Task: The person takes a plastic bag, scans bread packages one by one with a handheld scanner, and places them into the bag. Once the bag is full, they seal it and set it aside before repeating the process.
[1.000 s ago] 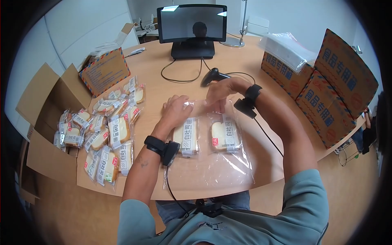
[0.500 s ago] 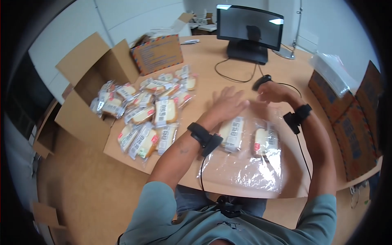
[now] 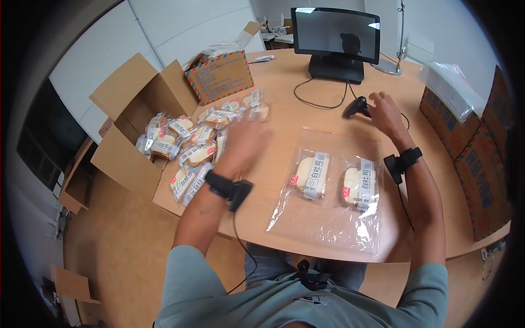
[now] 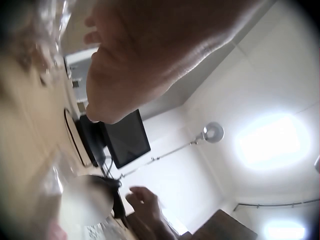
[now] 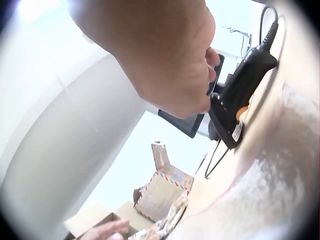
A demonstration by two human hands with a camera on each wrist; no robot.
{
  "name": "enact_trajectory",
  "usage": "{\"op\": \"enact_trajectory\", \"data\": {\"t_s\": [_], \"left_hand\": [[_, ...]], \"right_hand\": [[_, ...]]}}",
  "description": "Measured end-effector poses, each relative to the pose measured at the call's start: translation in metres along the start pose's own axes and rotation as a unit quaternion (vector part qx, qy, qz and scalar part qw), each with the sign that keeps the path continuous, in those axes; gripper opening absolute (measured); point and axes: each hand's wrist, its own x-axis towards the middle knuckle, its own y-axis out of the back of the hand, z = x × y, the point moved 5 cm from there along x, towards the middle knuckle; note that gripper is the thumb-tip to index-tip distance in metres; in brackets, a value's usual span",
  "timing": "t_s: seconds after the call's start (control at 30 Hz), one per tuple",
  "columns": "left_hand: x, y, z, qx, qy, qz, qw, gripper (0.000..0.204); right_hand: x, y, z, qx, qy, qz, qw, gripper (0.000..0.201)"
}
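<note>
The left hand (image 3: 246, 145) has moved from above the clear bag (image 3: 306, 221) to over the pile of bread packs (image 3: 199, 156); the right hand (image 3: 388, 115) has risen beside the scanner (image 3: 358, 107). The left hand is blurred but looks open, its fingers extended at the foot of the right wrist view. The right hand's fingers are loosely bent around nothing; whether they touch the scanner, I cannot tell.

The bag lies flat, with two bread packs (image 3: 359, 186) side by side at it, inside or on top unclear. The right wrist view adds the scanner's orange trigger (image 5: 241, 112); the left wrist view adds a lamp head (image 4: 214, 132), while the head view shows its stand.

The bag's near edge lies close to the front edge of the table (image 3: 268, 164). Bare wood runs between pile and bag and up to the monitor (image 3: 336, 35). An open carton (image 3: 123, 158) and a striped box (image 3: 221, 76) bound the left side, more boxes (image 3: 448, 115) the right.
</note>
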Motion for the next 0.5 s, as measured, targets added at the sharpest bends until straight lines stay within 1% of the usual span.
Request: {"op": "enact_trajectory", "data": {"t_s": [0.07, 0.1, 0.17, 0.2, 0.23, 0.27, 0.3, 0.33, 0.4, 0.47, 0.5], "left_hand": [[-0.006, -0.001, -0.039, 0.014, 0.041, -0.012, 0.999, 0.059], [-0.010, -0.006, -0.047, 0.016, 0.037, -0.015, 0.999, 0.059], [-0.019, -0.019, -0.058, -0.020, 0.073, -0.049, 0.996, 0.063], [-0.021, -0.022, -0.056, -0.018, 0.069, -0.047, 0.996, 0.063], [-0.023, -0.024, -0.054, -0.022, 0.083, -0.050, 0.995, 0.061], [-0.025, -0.026, -0.053, -0.027, 0.098, -0.053, 0.993, 0.059], [-0.024, -0.029, -0.053, -0.027, 0.095, -0.051, 0.994, 0.059], [-0.023, -0.032, -0.056, -0.031, 0.093, -0.047, 0.994, 0.056], [-0.019, -0.042, -0.065, -0.035, 0.091, -0.040, 0.994, 0.053], [-0.015, -0.037, -0.070, -0.025, 0.071, 0.042, 0.996, 0.048], [-0.013, -0.038, -0.075, -0.026, 0.070, 0.044, 0.996, 0.048]], "right_hand": [[0.003, -0.007, 0.034, -0.021, -0.034, 0.107, 0.993, 0.039], [0.003, -0.015, 0.043, -0.019, -0.038, 0.107, 0.993, 0.039], [0.004, -0.034, 0.056, 0.016, -0.069, 0.034, 0.997, 0.048], [0.001, -0.041, 0.057, 0.013, -0.075, 0.046, 0.996, 0.044], [-0.001, -0.042, 0.052, 0.012, -0.078, 0.050, 0.996, 0.044], [-0.002, -0.045, 0.048, 0.018, -0.106, 0.020, 0.994, 0.043], [-0.004, -0.047, 0.047, 0.023, -0.134, -0.009, 0.991, 0.043], [-0.006, -0.048, 0.045, 0.000, -0.122, 0.007, 0.992, 0.042], [-0.007, -0.049, 0.046, -0.006, -0.120, 0.021, 0.993, 0.041], [-0.008, -0.053, 0.049, -0.012, -0.116, 0.034, 0.993, 0.040], [-0.008, -0.056, 0.052, -0.011, -0.100, 0.049, 0.994, 0.034]]}}
